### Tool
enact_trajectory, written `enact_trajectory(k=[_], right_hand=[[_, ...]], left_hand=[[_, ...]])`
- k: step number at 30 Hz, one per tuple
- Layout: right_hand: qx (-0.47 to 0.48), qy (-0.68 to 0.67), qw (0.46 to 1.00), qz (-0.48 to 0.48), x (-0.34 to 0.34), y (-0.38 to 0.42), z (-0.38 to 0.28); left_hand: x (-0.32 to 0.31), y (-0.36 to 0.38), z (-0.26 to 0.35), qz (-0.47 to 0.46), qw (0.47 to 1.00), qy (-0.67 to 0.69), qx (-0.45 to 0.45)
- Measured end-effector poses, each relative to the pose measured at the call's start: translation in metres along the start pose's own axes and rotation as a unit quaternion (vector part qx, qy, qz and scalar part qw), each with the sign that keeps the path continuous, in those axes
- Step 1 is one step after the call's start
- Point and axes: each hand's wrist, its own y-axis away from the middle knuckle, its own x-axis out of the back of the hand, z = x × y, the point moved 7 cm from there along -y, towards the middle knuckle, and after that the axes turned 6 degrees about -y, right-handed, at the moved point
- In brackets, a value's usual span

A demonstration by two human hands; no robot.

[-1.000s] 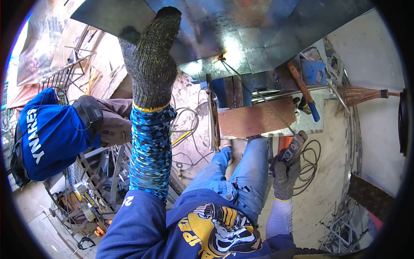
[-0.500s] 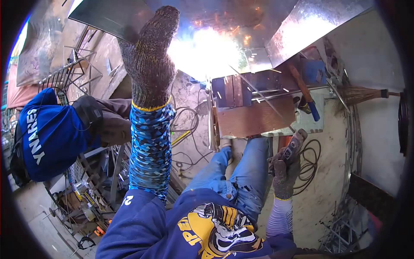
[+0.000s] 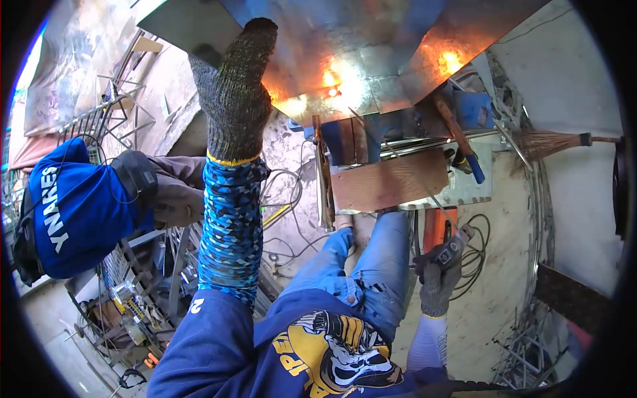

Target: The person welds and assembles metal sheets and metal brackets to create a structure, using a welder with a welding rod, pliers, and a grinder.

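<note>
My left hand (image 3: 235,93), in a dark knit glove, grips the left edge of a large bent metal sheet (image 3: 391,40). Its thumb lies on the near face; the other fingers are partly hidden behind the sheet. My right hand (image 3: 439,275), also gloved, is closed around a welding electrode holder (image 3: 449,251), low on the right. From the holder a thin welding rod (image 3: 406,166) slants up and left to the sheet's lower edge. A white spot with orange glow burns there, and a second orange glow shows on the right panel.
Below the sheet stands a small bench with a brown board (image 3: 391,179), a blue-and-brown handled tool (image 3: 461,139) and metal bars. A co-worker in a blue shirt (image 3: 79,205) bends at left beside metal frames. Cables (image 3: 474,259) coil on the floor; a broom (image 3: 544,142) lies right.
The wide white glare has shrunk to a smaller spot with orange glow. My right hand has dropped a little with the electrode holder. The sheet appears slightly further right; my left hand keeps its grip.
</note>
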Motion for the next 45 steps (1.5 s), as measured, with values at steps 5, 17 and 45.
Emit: enact_trajectory(k=[5,17,45], right_hand=[[-0.02,-0.019,0.999,0.02,0.003,0.008,-0.011],[-0.021,-0.039,0.999,0.008,0.004,0.008,-0.018],[-0.01,-0.024,0.999,-0.018,-0.004,-0.008,-0.007]], left_hand=[[-0.005,-0.016,0.033,-0.075,0.965,-0.224,-0.112],[0.023,-0.052,0.062,-0.099,0.89,-0.41,-0.172],[0.002,-0.053,0.079,0.017,0.932,-0.3,-0.202]])
